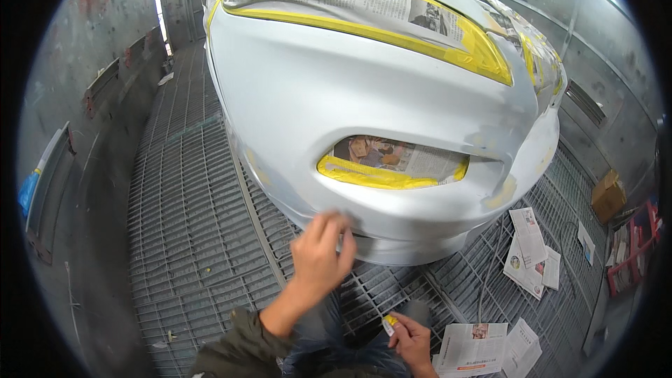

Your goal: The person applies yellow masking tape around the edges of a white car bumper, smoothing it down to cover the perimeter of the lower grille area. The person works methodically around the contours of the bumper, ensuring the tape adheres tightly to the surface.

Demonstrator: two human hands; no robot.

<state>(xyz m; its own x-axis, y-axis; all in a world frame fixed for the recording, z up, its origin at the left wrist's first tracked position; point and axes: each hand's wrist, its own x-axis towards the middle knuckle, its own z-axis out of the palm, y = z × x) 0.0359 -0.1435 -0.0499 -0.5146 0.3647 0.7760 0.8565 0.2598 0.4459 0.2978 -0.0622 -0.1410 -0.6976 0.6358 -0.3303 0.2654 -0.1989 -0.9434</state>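
Observation:
My left hand [321, 244] is at the lower edge of a car's front bumper [273, 89], its fingers bent and blurred, the thumb apart from them. I see nothing in it, and cannot tell if the fingertips touch the bumper. Lower down, near my knees, my right hand [410, 337] grips a small roll of yellow masking tape [389, 322]. The bumper is white-grey with duller patches at its lower corners. Newspaper [391, 155] fills its lower opening, with yellow tape [375, 174] along the bottom. More newspaper [357, 2] covers the headlight area, bordered by yellow tape.
Metal grating [184, 199] forms the floor. Loose newspaper sheets [527, 252] lie to the right, and others [475, 349] near my right hand. A cardboard box [609, 196] and a red rack [635, 249] stand by the right wall. A cable [485, 283] crosses the grating.

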